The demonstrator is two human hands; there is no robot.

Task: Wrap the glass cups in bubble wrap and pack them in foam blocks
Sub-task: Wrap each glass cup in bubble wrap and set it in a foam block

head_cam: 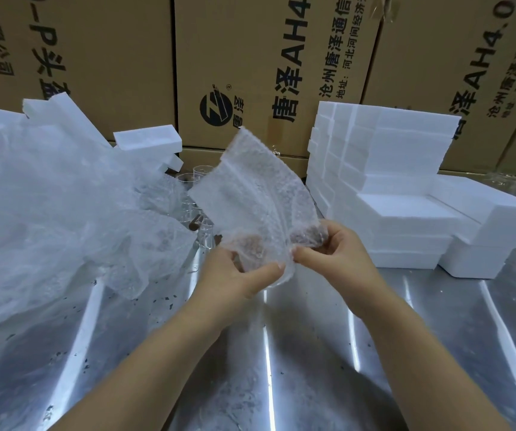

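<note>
Pinches bubble wrap sheet by its lower edge in left hand and right hand, both curled on it above surface, glass cups standing bare just behind, foam blocks at right; could knock cups over reaching past floppy sheet.

Packing station in a warehouse or stockroom. Large cardboard cartons stand side by side across the far side, each printed with bold black Chinese lettering, the characters "AH4" and a round logo. In front of them runs a worktable faced in scuffed, reflective sheet metal. White foam blocks are piled in uniform stacks at the far right, with more foam pieces at the far left behind a loose heap of translucent wrapping film. Clear glass cups are grouped at the far centre of the table.
</note>
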